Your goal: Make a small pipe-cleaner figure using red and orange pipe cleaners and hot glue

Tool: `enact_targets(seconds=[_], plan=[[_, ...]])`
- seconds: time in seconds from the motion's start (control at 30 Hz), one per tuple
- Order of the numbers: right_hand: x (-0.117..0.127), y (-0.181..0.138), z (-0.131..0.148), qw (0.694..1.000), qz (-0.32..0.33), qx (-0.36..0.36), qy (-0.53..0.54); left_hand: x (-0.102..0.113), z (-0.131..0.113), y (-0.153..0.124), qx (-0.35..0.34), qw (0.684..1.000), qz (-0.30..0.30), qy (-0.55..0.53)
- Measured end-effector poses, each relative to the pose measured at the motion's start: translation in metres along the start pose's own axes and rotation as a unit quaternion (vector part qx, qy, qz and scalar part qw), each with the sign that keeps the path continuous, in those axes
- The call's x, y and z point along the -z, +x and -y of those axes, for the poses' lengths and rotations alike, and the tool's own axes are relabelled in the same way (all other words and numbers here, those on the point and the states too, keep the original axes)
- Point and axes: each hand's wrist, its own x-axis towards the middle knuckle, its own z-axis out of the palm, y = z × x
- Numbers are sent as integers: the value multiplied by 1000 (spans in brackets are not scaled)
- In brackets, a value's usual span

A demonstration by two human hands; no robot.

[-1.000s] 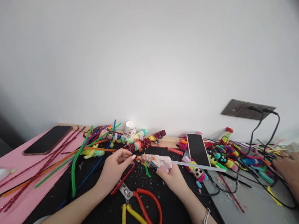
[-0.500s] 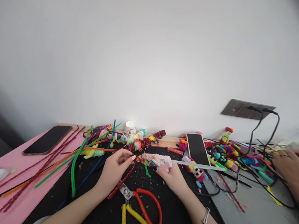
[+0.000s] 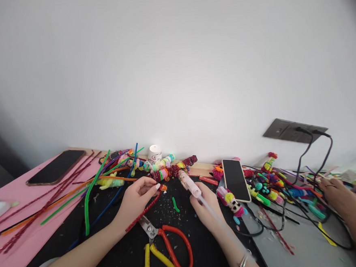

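My left hand [image 3: 137, 203] pinches a red tinsel pipe cleaner [image 3: 144, 212], which slants down past the palm. A small orange piece [image 3: 163, 187] shows at its upper end, by the fingertips. My right hand [image 3: 208, 208] is wrapped round a pale pink glue gun [image 3: 193, 188], apart from the pipe cleaner; its nozzle end points away toward the wall. From the gun's back a long translucent glue stick [image 3: 222, 220] runs over my right forearm. Below both hands lie scissors [image 3: 176, 247] with red and yellow handles. Between the hands is a short green pipe cleaner piece [image 3: 175, 204].
Pipe cleaner figures and a paper cup [image 3: 154, 153] line the wall. Loose pipe cleaners [image 3: 87, 196] and a dark phone [image 3: 57, 167] lie left. Another phone [image 3: 236, 180], a heap of figures and black cables [image 3: 301, 169] sit right, near another person's hands [image 3: 337, 197].
My right hand has swung the glue gun away from the piece in my left hand. The glue stick now points down toward me rather than right. The other person's hands have shifted slightly.
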Motion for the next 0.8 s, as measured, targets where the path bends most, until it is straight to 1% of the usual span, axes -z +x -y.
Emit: enact_targets(seconds=[0.13, 0.2, 0.27, 0.33, 0.43, 0.5, 0.53, 0.6, 0.67, 0.73, 0.8], plan=[[-2, 1, -10, 993, -17, 35, -109, 0, 2, 3, 6, 1000, -17, -9], [-4, 0, -13, 985, -22, 28, -167, 0, 0, 2, 9, 1000, -22, -10], [-4, -2, -12, 980, -30, 21, -196, -1, -2, 1, 10, 1000, -25, -5], [-3, -4, -5, 982, -40, 40, -182, -1, -4, -1, 5, 1000, -27, 10], [-2, -9, 13, 987, -40, 116, -102, -3, -6, -4, -14, 999, -22, 34], [-4, -15, 25, 986, -15, 160, -49, -6, -6, -6, -27, 999, -8, 43], [-6, -18, 30, 983, 11, 178, -31, -7, -7, -8, -32, 998, 1, 50], [-9, -24, 37, 974, 58, 219, -12, -10, -8, -11, -45, 996, 21, 72], [-12, -28, 42, 965, 90, 245, -12, -13, -10, -14, -61, 992, 43, 100], [-15, -30, 45, 961, 101, 256, -11, -15, -12, -16, -78, 987, 60, 124], [-16, -30, 46, 961, 96, 258, 3, -15, -12, -17, -92, 984, 73, 137]])
